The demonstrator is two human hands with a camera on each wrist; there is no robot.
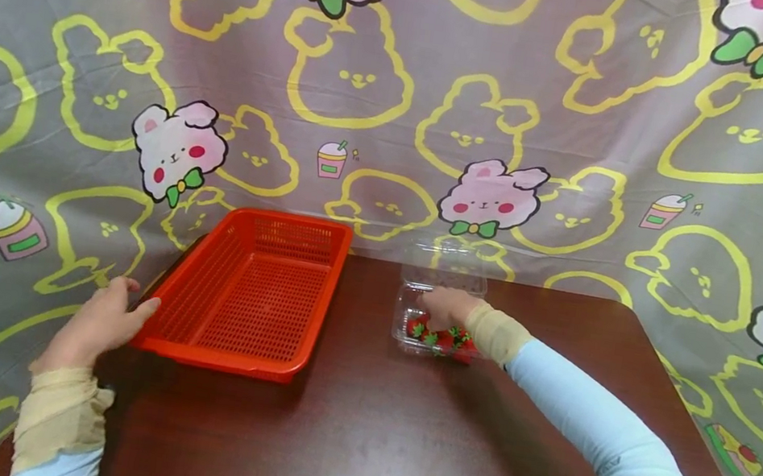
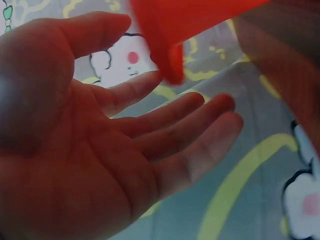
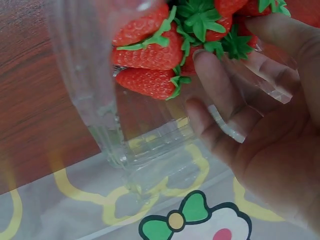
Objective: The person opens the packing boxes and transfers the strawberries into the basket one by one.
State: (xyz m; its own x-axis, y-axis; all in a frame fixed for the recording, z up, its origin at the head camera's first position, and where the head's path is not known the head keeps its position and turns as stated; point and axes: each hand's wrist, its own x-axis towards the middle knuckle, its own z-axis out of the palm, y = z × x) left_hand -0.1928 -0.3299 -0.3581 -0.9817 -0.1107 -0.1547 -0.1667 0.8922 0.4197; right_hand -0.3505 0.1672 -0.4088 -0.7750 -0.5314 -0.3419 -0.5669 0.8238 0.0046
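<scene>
The left hand (image 1: pixel 94 328) is being held wide beside the red basket (image 1: pixel 218 359); near the table's (image 1: pixel 362 430) far edge, strawberries (image 3: pixel 155 55) are being touched by the down-bent right hand (image 1: pixel 445 308), grip indiscernible.

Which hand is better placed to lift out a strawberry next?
Probably the right hand: it's at the strawberries in the clear box, while the left hand is beside the red basket.

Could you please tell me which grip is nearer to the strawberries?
Right: the right grip is at the strawberries in the box; the left grip is farther away, beside the basket.
</scene>
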